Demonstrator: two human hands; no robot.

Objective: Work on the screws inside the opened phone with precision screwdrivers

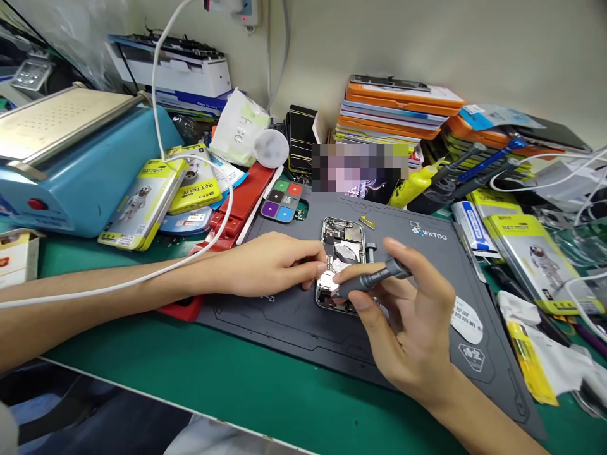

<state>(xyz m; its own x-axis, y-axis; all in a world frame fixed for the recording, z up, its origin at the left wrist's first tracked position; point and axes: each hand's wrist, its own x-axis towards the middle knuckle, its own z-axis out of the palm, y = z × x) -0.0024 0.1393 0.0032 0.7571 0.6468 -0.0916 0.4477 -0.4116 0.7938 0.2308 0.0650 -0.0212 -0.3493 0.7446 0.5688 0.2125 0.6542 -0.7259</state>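
An opened phone lies on the dark grey work mat, its inner parts showing. Over its left edge reach the bent fingertips of my left hand, pressed close together and holding the phone's side. Gripped between the fingers of my right hand is a grey screwdriver, tilted, its lower end pointing down at the bottom part of the phone. The tip itself is hidden. Just right of the phone stands a small grey metal piece. A small yellowish part lies above the phone.
A colored-square tray sits at the mat's upper left. Farther left are battery boxes and a blue machine. A tool holder and a yellow bottle stand behind. A white cable crosses my left forearm.
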